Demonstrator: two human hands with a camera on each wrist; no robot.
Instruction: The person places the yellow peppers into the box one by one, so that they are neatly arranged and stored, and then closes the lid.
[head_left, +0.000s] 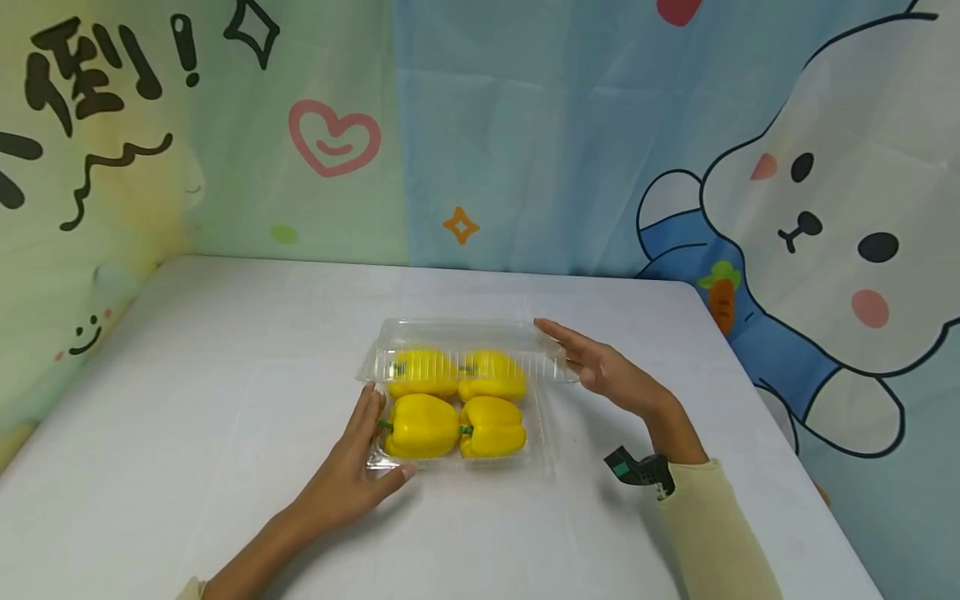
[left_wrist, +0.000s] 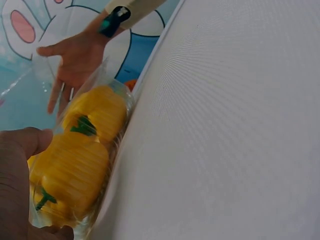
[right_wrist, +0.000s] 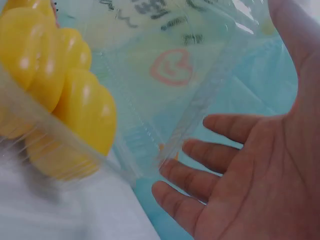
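Note:
A clear plastic clamshell box (head_left: 536, 437) lies on the table with several yellow bell peppers (head_left: 422, 427) inside, set in two rows. Its transparent lid (head_left: 465, 333) is raised and tilted at the far side, over the back peppers. At the box's near left corner, my left hand (head_left: 337, 479) rests with fingers along the left side and thumb spread by the front edge. My right hand (head_left: 615, 375) is at the lid's right end, its fingers extended. In the right wrist view those fingers (right_wrist: 185, 192) are straight and spread beside the lid, gripping nothing; whether they touch it I cannot tell.
The box stands near the middle of a white-covered table (head_left: 225, 350). Behind and to the right hangs a printed curtain (head_left: 525, 142) with a cartoon bear. A dark band (head_left: 637, 468) with a small device sits on the right wrist.

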